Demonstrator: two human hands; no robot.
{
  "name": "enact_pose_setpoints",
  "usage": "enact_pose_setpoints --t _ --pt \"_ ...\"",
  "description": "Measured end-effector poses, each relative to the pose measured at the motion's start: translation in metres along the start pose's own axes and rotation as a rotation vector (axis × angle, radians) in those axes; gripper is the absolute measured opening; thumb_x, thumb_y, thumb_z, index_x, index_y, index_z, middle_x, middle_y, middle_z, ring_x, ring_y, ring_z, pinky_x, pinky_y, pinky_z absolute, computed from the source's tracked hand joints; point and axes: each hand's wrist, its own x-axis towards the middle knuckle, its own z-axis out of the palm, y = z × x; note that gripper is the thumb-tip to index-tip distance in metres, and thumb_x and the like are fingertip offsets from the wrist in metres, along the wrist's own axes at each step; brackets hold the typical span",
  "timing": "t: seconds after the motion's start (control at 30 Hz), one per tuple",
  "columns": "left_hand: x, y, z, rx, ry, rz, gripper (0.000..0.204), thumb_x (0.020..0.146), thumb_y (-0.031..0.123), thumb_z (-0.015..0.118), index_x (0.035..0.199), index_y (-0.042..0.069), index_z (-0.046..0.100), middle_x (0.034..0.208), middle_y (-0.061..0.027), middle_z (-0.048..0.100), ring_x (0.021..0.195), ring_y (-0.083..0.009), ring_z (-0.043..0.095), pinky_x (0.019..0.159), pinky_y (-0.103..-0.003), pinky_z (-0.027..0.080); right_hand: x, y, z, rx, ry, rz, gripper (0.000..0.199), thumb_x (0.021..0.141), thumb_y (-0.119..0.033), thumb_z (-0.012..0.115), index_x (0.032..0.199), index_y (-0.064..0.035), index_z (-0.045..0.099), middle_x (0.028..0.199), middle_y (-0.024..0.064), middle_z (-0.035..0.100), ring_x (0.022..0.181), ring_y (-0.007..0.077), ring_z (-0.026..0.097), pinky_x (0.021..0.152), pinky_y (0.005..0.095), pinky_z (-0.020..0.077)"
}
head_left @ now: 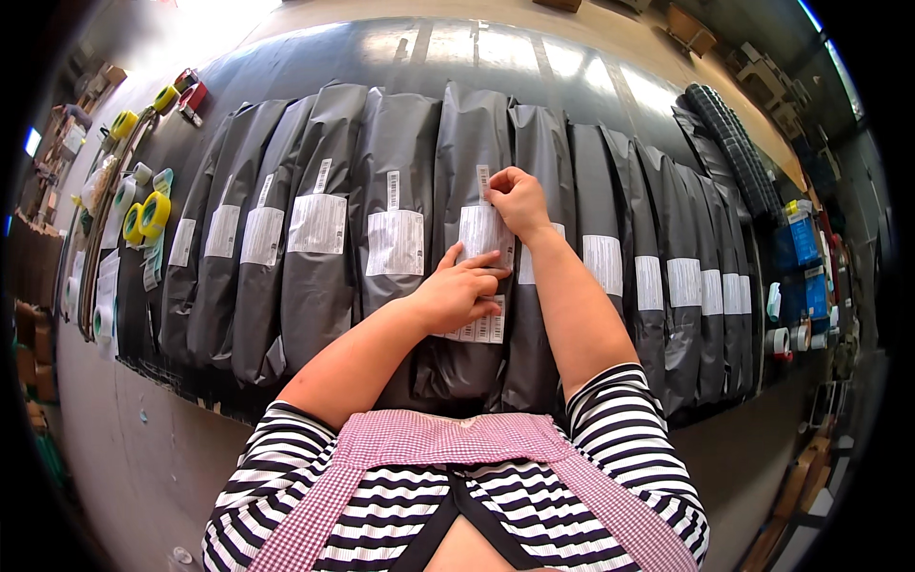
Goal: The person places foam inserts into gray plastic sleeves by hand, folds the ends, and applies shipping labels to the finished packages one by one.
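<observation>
A row of dark grey plastic mailing bags lies in front of me. On the central bag (474, 124), my right hand (519, 202) pinches the edge of a small barcode sticker (482, 181). Just below it is a large white printed label (477, 223). My left hand (457, 291) rests palm down across that label's lower part, with its fingers spread. Partly under this hand is a sheet of barcode stickers (483, 329); the thumb lies over its upper edge, and the hand hides the rest of the contact.
Bags left of centre, such as one bag (329, 124), carry a large label and a small barcode strip. Yellow tape rolls (152, 214) sit at the left end of the dark table (315, 57). A black rolled bundle (734, 143) and blue boxes (805, 243) are at the right.
</observation>
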Motion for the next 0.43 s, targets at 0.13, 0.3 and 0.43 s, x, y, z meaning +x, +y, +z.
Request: enact_pose_setpoints --t 0.13,0.3,0.43 --pt "-0.001 -0.002 0.000 -0.007 0.024 0.003 0.032 0.095 0.040 0.064 0.089 0.009 0.062 0.145 -0.0047 0.058 0.151 -0.0245 0.031 0.122 -0.061 0.012 -0.008 -0.011 0.003 -0.131 -0.006 -0.060 0.021 0.076 -0.005 0.080 0.093 -0.0011 0.069 0.082 0.0112 0.072 0.077 0.0219 0.069 0.073 0.0340 0.0547" --pt "-0.002 -0.003 0.005 -0.040 0.037 -0.010 0.032 0.094 0.036 0.067 0.082 0.008 0.058 0.147 -0.0045 0.056 0.151 -0.0264 0.029 0.123 -0.059 0.011 0.001 -0.019 -0.001 -0.392 0.121 -0.188 0.060 0.069 -0.012 0.089 0.120 -0.0066 0.058 0.117 0.0150 0.061 0.107 0.0327 0.064 0.092 0.0405 0.0529" --pt "-0.001 -0.002 0.005 -0.090 0.033 -0.003 0.029 0.094 0.034 0.069 0.085 0.009 0.057 0.147 -0.0046 0.056 0.152 -0.0272 0.028 0.124 -0.058 0.010 0.037 -0.016 -0.003 -0.381 0.118 0.120 0.076 0.069 -0.022 0.091 0.132 -0.0097 0.050 0.137 0.0166 0.050 0.119 0.0353 0.059 0.100 0.0429 0.0500"
